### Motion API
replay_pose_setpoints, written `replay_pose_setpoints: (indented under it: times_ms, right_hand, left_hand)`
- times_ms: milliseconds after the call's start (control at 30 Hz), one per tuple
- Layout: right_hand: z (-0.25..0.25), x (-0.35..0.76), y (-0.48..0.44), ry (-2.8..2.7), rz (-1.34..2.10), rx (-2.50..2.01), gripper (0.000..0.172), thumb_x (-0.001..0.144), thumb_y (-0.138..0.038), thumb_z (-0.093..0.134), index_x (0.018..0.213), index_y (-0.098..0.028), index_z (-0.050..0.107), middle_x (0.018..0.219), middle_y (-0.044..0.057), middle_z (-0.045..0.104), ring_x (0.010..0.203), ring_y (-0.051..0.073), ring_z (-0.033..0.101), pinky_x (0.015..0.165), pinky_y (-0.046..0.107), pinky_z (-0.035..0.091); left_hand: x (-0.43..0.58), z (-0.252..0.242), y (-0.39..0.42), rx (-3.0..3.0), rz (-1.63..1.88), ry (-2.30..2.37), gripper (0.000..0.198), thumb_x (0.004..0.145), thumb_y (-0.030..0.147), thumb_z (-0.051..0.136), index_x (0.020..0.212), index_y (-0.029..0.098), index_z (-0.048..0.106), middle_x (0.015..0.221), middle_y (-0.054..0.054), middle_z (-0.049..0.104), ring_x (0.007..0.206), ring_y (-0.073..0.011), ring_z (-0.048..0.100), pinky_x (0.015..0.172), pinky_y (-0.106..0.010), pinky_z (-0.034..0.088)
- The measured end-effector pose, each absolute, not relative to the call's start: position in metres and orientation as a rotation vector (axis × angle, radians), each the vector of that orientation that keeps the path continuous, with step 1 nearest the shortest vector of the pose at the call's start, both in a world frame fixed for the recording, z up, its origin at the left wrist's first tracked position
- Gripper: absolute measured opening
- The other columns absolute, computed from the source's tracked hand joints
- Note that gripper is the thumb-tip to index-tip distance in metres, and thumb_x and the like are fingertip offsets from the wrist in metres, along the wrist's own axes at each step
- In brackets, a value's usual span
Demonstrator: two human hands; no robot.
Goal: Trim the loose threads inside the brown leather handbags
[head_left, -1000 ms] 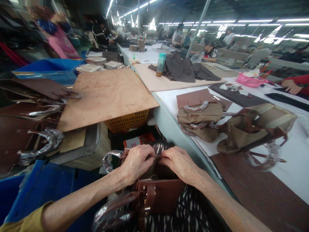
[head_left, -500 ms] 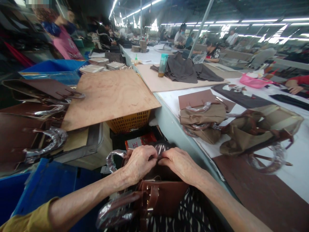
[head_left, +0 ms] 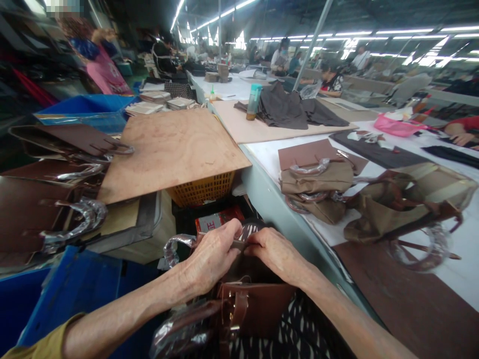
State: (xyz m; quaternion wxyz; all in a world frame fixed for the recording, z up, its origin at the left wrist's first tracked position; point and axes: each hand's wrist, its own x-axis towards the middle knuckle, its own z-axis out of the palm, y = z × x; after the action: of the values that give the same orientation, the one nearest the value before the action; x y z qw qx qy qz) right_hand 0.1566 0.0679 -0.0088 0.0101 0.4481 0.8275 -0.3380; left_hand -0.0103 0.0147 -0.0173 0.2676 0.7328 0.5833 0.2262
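A brown handbag (head_left: 262,304) rests on my lap, its opening facing up and its front strap and metal fittings toward me. Clear plastic wraps its near handle (head_left: 185,326) and its far handle (head_left: 175,249). My left hand (head_left: 213,254) pinches the far rim of the bag between thumb and fingers. Close beside it, my right hand (head_left: 275,252) has its fingertips closed on the same rim. What exactly lies between the right fingertips is hidden. A loose thread shows at the bag's near edge.
A wooden board (head_left: 175,149) lies over a yellow basket (head_left: 202,189). Brown bags (head_left: 75,214) stack at left above a blue bin (head_left: 86,294). Olive-brown bags (head_left: 318,184) lie on the white table (head_left: 445,284) at right. A co-worker's hand (head_left: 462,137) shows at far right.
My left hand has shifted slightly, its thumb now lower and more separate from the fingers on the rim. My right hand stays nearly in place. The whole view has moved a little.
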Motion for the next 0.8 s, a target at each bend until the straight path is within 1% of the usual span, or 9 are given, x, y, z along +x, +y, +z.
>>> replay_pose_setpoints:
  times_ms: [100, 167, 267, 367, 467, 600, 800]
  right_hand:
    - [-0.011, 0.158, 0.068, 2.620, -1.031, 1.432, 0.014, 0.076, -0.024, 0.054, 0.078, -0.020, 0.068, 0.079, 0.002, 0.066, 0.079, 0.017, 0.057, 0.068, 0.023, 0.036]
    - [-0.012, 0.158, 0.068, 2.631, -1.055, 1.419, 0.014, 0.076, -0.026, 0.054, 0.072, -0.020, 0.066, 0.071, 0.000, 0.063, 0.073, 0.015, 0.055, 0.063, 0.022, 0.034]
    - [-0.009, 0.157, 0.067, 2.632, -1.121, 1.379, 0.021, 0.077, -0.030, 0.053, 0.061, -0.018, 0.060, 0.060, -0.003, 0.053, 0.062, 0.011, 0.049, 0.055, 0.021, 0.028]
    - [-0.007, 0.157, 0.066, 2.611, -1.191, 1.394, 0.027, 0.081, -0.034, 0.048, 0.060, -0.018, 0.054, 0.057, -0.005, 0.047, 0.058, 0.009, 0.044, 0.053, 0.021, 0.025]
    - [-0.009, 0.156, 0.067, 2.557, -1.220, 1.442, 0.033, 0.083, -0.039, 0.043, 0.058, -0.017, 0.047, 0.055, -0.005, 0.042, 0.054, 0.008, 0.039, 0.051, 0.021, 0.022]
    - [-0.013, 0.156, 0.068, 2.488, -1.228, 1.488, 0.037, 0.082, -0.043, 0.040, 0.056, -0.017, 0.037, 0.052, -0.006, 0.031, 0.051, 0.007, 0.030, 0.047, 0.022, 0.019]
    - [-0.013, 0.155, 0.067, 2.521, -1.188, 1.476, 0.038, 0.083, -0.042, 0.040, 0.055, -0.017, 0.038, 0.054, -0.005, 0.032, 0.052, 0.008, 0.029, 0.049, 0.022, 0.020]
  left_hand:
    - [-0.018, -0.010, 0.017, 2.166, 0.512, 1.585, 0.024, 0.067, 0.008, 0.046, 0.088, 0.019, 0.049, 0.091, -0.002, 0.056, 0.088, -0.0189, 0.050, 0.075, -0.030, 0.037]
    - [-0.025, -0.007, 0.022, 2.172, 0.439, 1.613, 0.022, 0.070, 0.013, 0.050, 0.090, 0.019, 0.054, 0.092, -0.003, 0.058, 0.092, -0.0211, 0.049, 0.079, -0.032, 0.037]
    - [-0.037, -0.008, 0.031, 2.004, 0.340, 1.601, 0.025, 0.070, 0.024, 0.057, 0.095, 0.021, 0.060, 0.089, -0.002, 0.061, 0.085, -0.0202, 0.053, 0.075, -0.030, 0.039]
    - [-0.048, -0.011, 0.039, 1.816, 0.331, 1.478, 0.027, 0.069, 0.029, 0.060, 0.095, 0.021, 0.062, 0.083, 0.000, 0.062, 0.079, -0.0174, 0.054, 0.069, -0.025, 0.039]
    - [-0.056, -0.014, 0.045, 1.652, 0.355, 1.314, 0.026, 0.070, 0.031, 0.059, 0.091, 0.017, 0.064, 0.077, 0.001, 0.061, 0.072, -0.0146, 0.052, 0.062, -0.021, 0.037]
    - [-0.059, -0.018, 0.048, 1.549, 0.373, 1.219, 0.030, 0.074, 0.039, 0.054, 0.087, 0.014, 0.066, 0.072, 0.001, 0.059, 0.065, -0.0118, 0.048, 0.057, -0.019, 0.034]
    - [-0.058, -0.025, 0.046, 1.522, 0.374, 1.261, 0.031, 0.074, 0.040, 0.054, 0.076, 0.013, 0.068, 0.063, 0.002, 0.053, 0.060, -0.0107, 0.043, 0.053, -0.019, 0.030]
